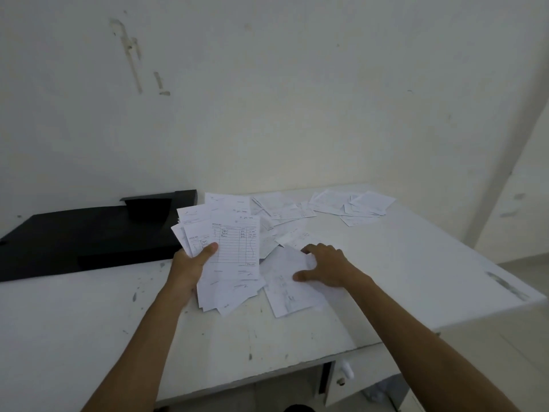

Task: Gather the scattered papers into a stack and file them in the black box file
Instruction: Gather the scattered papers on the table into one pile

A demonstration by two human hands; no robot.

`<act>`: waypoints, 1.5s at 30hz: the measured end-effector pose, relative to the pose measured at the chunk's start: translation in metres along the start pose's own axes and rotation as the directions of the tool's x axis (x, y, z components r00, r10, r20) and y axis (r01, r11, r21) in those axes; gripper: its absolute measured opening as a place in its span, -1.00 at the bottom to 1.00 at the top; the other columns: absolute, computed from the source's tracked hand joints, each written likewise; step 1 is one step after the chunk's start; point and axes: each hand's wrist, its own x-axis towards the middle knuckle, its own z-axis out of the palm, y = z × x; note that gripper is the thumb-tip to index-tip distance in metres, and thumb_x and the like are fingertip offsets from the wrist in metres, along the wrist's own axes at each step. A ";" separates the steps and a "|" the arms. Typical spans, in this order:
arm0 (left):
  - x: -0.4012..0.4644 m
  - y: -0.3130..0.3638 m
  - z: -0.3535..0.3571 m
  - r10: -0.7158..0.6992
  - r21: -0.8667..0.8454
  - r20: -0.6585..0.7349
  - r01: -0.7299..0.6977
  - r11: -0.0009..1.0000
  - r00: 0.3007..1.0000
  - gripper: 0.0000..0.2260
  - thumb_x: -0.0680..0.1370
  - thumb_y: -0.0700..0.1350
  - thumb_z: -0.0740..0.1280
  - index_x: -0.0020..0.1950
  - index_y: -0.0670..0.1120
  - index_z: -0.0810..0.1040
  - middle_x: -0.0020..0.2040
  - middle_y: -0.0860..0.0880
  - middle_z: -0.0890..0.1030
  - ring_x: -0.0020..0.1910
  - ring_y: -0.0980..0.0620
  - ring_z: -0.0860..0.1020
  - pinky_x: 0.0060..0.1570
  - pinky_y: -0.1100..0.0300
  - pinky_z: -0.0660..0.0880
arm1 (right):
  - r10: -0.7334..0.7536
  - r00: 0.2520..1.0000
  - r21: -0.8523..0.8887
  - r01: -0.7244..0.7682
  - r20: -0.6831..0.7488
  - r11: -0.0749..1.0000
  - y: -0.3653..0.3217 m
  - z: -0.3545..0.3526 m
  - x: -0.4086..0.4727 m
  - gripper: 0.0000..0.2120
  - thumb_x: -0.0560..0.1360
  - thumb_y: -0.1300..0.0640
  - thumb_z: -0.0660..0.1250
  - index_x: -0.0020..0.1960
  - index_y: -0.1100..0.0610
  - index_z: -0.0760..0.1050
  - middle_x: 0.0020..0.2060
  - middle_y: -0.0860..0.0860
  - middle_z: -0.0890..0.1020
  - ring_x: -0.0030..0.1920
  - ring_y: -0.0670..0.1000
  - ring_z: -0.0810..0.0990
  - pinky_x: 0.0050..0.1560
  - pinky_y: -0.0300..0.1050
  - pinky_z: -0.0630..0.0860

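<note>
My left hand (pixel 190 267) grips a fanned bunch of white receipt papers (pixel 234 242), thumb on top, raised a little above the table. My right hand (pixel 325 266) lies flat with fingers spread on a loose sheet (pixel 289 288) on the table, pinching its edge. More scattered papers (pixel 282 208) lie behind, and another small pile (pixel 359 205) sits at the far right. The black box file (pixel 86 239) lies open and flat at the left, against the wall.
The white table (pixel 430 272) is scuffed, with its right edge and corner close to the far pile. A white wall (pixel 267 99) stands right behind. A drawer with a small knob (pixel 341 380) shows under the table front.
</note>
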 end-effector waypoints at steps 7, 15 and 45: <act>0.001 0.013 -0.004 -0.019 -0.117 0.015 0.020 0.993 1.000 -0.66 0.51 -0.12 0.46 0.28 -0.09 0.59 0.15 -0.07 0.68 0.13 -0.09 0.65 0.13 -0.02 0.56 | 0.115 0.946 0.296 -0.022 -0.303 0.955 -0.002 0.008 0.010 -0.62 0.54 -0.13 0.39 -0.31 -0.01 0.30 -0.36 -0.09 0.46 -0.28 -0.01 0.46 -0.31 -0.18 0.30; -0.001 0.021 0.036 -0.077 -0.284 0.208 0.136 0.949 0.975 -0.66 0.50 -0.12 0.45 0.28 -0.03 0.59 0.18 -0.09 0.68 0.15 -0.13 0.65 0.18 -0.12 0.55 | 0.237 0.904 0.868 0.225 -0.355 0.444 -0.032 -0.003 0.010 -0.81 0.61 -0.02 0.33 0.10 0.09 0.60 0.00 0.02 0.70 -0.01 0.02 0.69 0.00 -0.05 0.63; 0.022 0.001 0.018 -0.125 -0.136 0.034 0.129 0.982 0.992 -0.67 0.54 -0.17 0.42 0.31 -0.10 0.56 0.18 -0.13 0.66 0.09 -0.12 0.64 0.05 0.00 0.57 | 0.234 0.972 -0.072 -0.233 -0.004 0.970 0.027 -0.002 0.016 0.18 0.19 -0.65 0.26 0.62 -0.08 0.02 0.60 0.17 0.11 0.60 0.21 0.08 0.53 0.26 0.05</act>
